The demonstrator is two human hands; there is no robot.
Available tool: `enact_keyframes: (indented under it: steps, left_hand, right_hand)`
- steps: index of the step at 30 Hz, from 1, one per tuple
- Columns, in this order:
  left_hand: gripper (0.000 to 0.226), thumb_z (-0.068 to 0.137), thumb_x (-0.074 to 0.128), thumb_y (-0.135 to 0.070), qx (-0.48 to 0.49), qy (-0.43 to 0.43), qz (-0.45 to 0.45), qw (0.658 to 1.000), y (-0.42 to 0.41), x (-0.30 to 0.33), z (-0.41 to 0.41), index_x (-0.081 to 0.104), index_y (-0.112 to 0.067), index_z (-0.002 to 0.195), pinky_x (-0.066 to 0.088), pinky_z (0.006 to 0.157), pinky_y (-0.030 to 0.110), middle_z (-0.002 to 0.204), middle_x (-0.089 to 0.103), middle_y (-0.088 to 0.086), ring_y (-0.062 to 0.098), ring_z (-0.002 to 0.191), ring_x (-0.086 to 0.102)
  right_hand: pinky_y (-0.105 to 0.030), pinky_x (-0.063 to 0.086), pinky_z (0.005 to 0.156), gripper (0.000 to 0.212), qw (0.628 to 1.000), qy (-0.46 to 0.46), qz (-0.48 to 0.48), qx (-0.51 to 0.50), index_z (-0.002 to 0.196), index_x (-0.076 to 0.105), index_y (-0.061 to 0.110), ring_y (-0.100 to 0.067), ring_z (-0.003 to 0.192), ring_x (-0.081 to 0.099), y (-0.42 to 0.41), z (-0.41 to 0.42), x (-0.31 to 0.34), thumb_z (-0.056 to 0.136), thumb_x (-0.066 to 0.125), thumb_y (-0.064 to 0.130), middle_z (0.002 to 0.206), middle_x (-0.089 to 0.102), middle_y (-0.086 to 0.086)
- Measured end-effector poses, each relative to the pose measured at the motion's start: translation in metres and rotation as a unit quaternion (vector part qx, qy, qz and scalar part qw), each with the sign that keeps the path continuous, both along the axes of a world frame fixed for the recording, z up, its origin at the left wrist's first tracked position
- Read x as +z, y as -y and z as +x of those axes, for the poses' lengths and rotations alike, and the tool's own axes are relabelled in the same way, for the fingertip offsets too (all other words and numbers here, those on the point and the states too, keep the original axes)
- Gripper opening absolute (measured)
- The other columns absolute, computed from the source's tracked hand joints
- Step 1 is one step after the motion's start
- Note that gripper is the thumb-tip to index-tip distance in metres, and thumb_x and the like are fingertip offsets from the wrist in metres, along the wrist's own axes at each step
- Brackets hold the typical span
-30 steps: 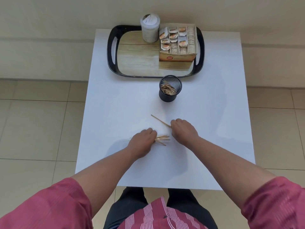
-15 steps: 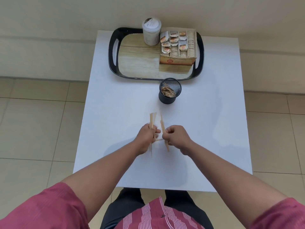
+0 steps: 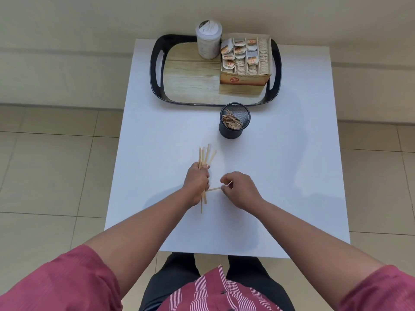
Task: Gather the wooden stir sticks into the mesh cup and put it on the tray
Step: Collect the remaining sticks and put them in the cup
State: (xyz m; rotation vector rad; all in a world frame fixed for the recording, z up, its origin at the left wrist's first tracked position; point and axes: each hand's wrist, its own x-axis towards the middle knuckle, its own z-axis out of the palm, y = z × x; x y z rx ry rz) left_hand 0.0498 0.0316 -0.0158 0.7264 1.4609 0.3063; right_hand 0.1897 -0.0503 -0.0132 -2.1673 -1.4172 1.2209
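A: Now, positions are to be noted. Where are the sticks?

B: Three lots are seen. A bundle of stir sticks (image 3: 204, 156) is gripped upright in the left hand (image 3: 197, 184), fingers curled round its middle, ends fanning out above and below the fist. One single stick (image 3: 213, 189) is pinched at its end by the right hand (image 3: 240, 190), thumb and forefinger closed narrowly on it; its far end reaches toward the left fist. Whether it is lifted off the white table (image 3: 280, 176) cannot be told. More sticks are already lodged in the mesh cup (image 3: 234, 121).

A: And the cup?

B: It is stood on the table just short of the tray (image 3: 157, 63), not on it. A white jar (image 3: 208, 41) and an open box of sachets (image 3: 246, 61) are held by the tray's far right part; bare wood-print floor is left at the front and left.

A: Handling?

B: The sticks are judged light, thin, stiff and easily snapped or scattered. A firm mid-length grip is advised for the bundle, ends levelled before they are dropped in. The cup is judged light and top-heavy once filled; it is best taken round its wall, low down, and kept upright.
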Motion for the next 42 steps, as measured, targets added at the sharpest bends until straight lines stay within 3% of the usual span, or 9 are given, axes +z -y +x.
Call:
enact_keyframes:
  steps: [5,12,14,17,20,25,31,36,42]
  left_hand:
    - [0.022,0.102,0.038,-0.012,0.005,0.012,-0.045,0.999,-0.002,0.002,-0.014,0.059,-0.016,0.106,0.034,0.048,0.025,0.073,0.046,-0.001,0.011,0.054,0.039]
    - [0.019,0.106,0.041,-0.023,0.037,0.027,-0.097,0.994,-0.002,0.004,-0.024,0.059,-0.015,0.104,0.036,0.047,0.025,0.075,0.049,0.0,0.012,0.054,0.043]
    - [0.019,0.106,0.042,-0.025,0.039,0.033,-0.099,0.994,-0.003,0.006,-0.023,0.058,-0.015,0.104,0.033,0.046,0.023,0.074,0.046,-0.001,0.012,0.053,0.039]
    - [0.017,0.105,0.046,-0.031,0.027,0.046,-0.095,0.994,-0.004,0.007,-0.022,0.055,-0.016,0.104,0.028,0.045,0.022,0.072,0.043,-0.003,0.01,0.051,0.035]
    - [0.024,0.101,0.056,-0.042,0.003,0.062,-0.085,0.994,-0.002,0.01,-0.019,0.051,-0.019,0.1,0.026,0.043,0.021,0.073,0.042,-0.004,0.008,0.05,0.033]
    - [0.036,0.088,0.072,-0.051,-0.062,0.085,-0.047,0.993,0.007,0.025,-0.005,0.053,-0.021,0.095,0.03,0.044,0.023,0.066,0.049,-0.008,0.008,0.049,0.037]
    - [0.025,0.106,0.044,-0.04,-0.07,0.07,0.004,0.995,0.003,0.054,0.0,0.049,-0.019,0.093,0.031,0.049,0.026,0.074,0.046,-0.001,0.012,0.055,0.038]
    - [0.028,0.107,0.039,-0.042,-0.017,0.131,0.028,0.991,-0.007,0.08,0.002,0.046,-0.018,0.094,0.037,0.053,0.028,0.07,0.045,-0.002,0.013,0.057,0.04]
    - [0.029,0.106,0.044,-0.04,0.041,0.16,0.109,0.98,0.012,0.095,0.034,0.045,-0.018,0.087,0.041,0.052,0.026,0.068,0.045,-0.004,0.01,0.054,0.042]
  right_hand:
    - [-0.04,0.048,0.072,0.012,0.962,0.16,0.034,0.22,0.103,0.062,0.013,-0.029,0.102,0.053,0.007,0.003,-0.013,0.1,0.051,0.017,0.107,0.056,-0.005]
    - [-0.036,0.029,0.06,0.025,0.926,0.233,-0.004,0.297,0.071,0.033,0.015,-0.028,0.086,0.047,0.009,-0.005,-0.004,0.092,0.045,0.006,0.082,0.04,-0.003]
    - [-0.035,0.03,0.057,0.029,0.943,0.216,-0.028,0.25,0.064,0.03,0.016,-0.028,0.079,0.048,0.012,-0.003,-0.003,0.086,0.048,0.01,0.075,0.037,-0.001]
    - [-0.03,0.036,0.051,0.022,0.995,0.08,-0.058,0.007,0.061,0.047,0.016,-0.02,0.061,0.051,0.014,0.0,0.0,0.079,0.06,0.021,0.065,0.053,0.002]
    - [-0.026,0.039,0.051,0.02,0.976,-0.128,-0.036,-0.172,0.058,0.056,0.017,-0.009,0.051,0.046,0.009,-0.009,0.017,0.075,0.065,0.02,0.056,0.054,0.01]
    - [-0.021,0.029,0.049,0.035,0.941,-0.264,-0.017,-0.212,0.058,0.044,0.018,-0.01,0.051,0.031,0.0,-0.024,0.043,0.086,0.066,0.013,0.057,0.037,0.008]
    - [-0.024,0.034,0.053,0.035,0.938,-0.268,-0.012,-0.218,0.071,0.055,0.003,-0.017,0.061,0.04,-0.002,-0.027,0.064,0.087,0.072,0.029,0.068,0.048,-0.003]
    - [-0.035,0.058,0.072,0.04,0.837,-0.37,-0.114,-0.387,0.101,0.068,0.015,-0.021,0.085,0.067,-0.004,-0.032,0.074,0.086,0.064,0.052,0.098,0.068,-0.003]
    - [-0.048,0.06,0.086,0.037,0.689,-0.54,-0.129,-0.466,0.101,0.066,0.014,-0.032,0.092,0.076,0.002,-0.053,0.08,0.102,0.047,0.046,0.102,0.075,-0.011]
